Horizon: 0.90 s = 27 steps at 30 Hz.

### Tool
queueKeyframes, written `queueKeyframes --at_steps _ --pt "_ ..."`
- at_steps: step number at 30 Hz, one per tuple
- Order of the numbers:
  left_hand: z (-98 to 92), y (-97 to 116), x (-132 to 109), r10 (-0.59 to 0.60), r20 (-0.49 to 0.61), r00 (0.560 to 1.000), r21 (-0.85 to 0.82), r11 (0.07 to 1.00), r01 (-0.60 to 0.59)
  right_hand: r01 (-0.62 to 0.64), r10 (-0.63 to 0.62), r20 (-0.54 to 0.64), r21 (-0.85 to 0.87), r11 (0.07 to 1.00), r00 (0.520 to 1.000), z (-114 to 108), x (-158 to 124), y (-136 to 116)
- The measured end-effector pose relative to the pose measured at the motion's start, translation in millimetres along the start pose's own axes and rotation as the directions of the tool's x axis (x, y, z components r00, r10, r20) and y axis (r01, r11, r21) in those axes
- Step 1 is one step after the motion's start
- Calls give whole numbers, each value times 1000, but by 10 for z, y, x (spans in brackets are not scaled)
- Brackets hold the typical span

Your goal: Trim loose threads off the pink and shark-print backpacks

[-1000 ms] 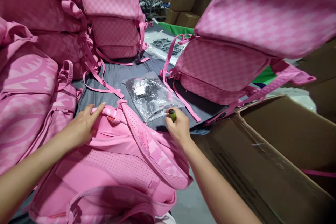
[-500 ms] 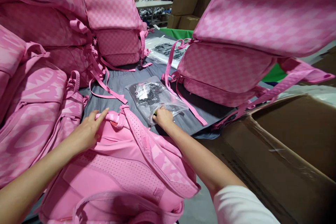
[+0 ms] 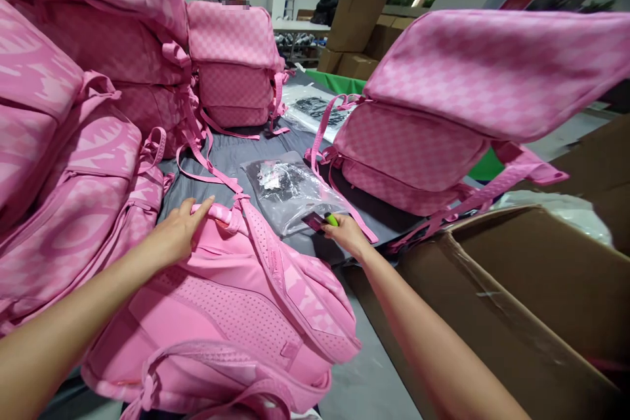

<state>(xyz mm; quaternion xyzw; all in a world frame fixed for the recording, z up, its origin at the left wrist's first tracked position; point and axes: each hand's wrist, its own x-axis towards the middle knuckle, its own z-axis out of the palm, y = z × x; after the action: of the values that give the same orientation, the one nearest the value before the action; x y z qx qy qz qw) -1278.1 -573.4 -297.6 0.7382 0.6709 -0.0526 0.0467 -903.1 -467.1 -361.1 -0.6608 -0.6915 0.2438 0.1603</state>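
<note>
Lying back-side up on the grey table (image 3: 231, 151) is a pink backpack (image 3: 231, 315), right in front of the person. On the backpack, near its top handle, rests the left hand (image 3: 174, 236), flat and open, with its fingers stretched out, gripping nothing. Just past the backpack's right strap, the right hand (image 3: 344, 234) is curled shut around a small green thing (image 3: 333, 220) and a little dark tag (image 3: 313, 221). Beyond the backpack lies a clear plastic bag (image 3: 290, 187) with dark bits inside, and the right hand is at its near edge. More pink backpacks (image 3: 443, 111) are piled left of, beyond and right of the backpack. A brown box (image 3: 516, 289) stands to its right.
</note>
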Motion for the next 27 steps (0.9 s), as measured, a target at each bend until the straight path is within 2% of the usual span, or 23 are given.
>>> queueKeyframes --at_steps 2,4,7,9,10,12,14,15,18,20,23,25,27 --pt "-5 45 -36 -8 -13 1000 17 1000 8 1 -7 56 113 994 998 -123 -147 -40" --pt "-28 113 -96 -30 -40 999 37 999 31 15 -43 102 261 965 994 -171 -315 -203" --pt "-70 188 -217 -57 -115 992 20 998 60 88 -172 102 551 830 980 -83 -549 -634" --pt "-77 181 -317 -51 -169 984 -68 997 40 208 -302 40 640 740 953 34 -673 -963" --pt "-68 162 -374 -42 -196 980 -131 991 17 298 -387 8 621 725 922 93 -725 -1117" --pt "-24 114 -500 -37 -262 964 -259 965 -33 492 -554 -36 511 705 832 193 -811 -1375" --pt "46 82 -631 -99 -327 940 -352 936 -24 615 -655 -24 370 696 755 260 -886 -1554" --pt "84 77 -692 -152 -349 925 -383 924 7 635 -668 -8 317 704 744 284 -921 -1618" --pt "163 76 -845 -259 -389 884 -432 899 74 614 -642 100 213 760 760 325 -1024 -1761" --pt "177 51 -921 -218 -407 887 -447 895 15 629 -639 220 121 768 737 336 -1069 -1852" --pt "195 -43 -1012 -119 -384 915 -454 888 -75 674 -606 396 -45 737 690 363 -1054 -2002" --pt "248 -107 -1057 -111 -370 922 -436 897 -67 694 -577 464 -123 709 672 413 -992 -2093" --pt "336 -142 -1081 -148 -398 906 -410 912 -30 718 -564 506 -176 673 652 496 -922 -2163"
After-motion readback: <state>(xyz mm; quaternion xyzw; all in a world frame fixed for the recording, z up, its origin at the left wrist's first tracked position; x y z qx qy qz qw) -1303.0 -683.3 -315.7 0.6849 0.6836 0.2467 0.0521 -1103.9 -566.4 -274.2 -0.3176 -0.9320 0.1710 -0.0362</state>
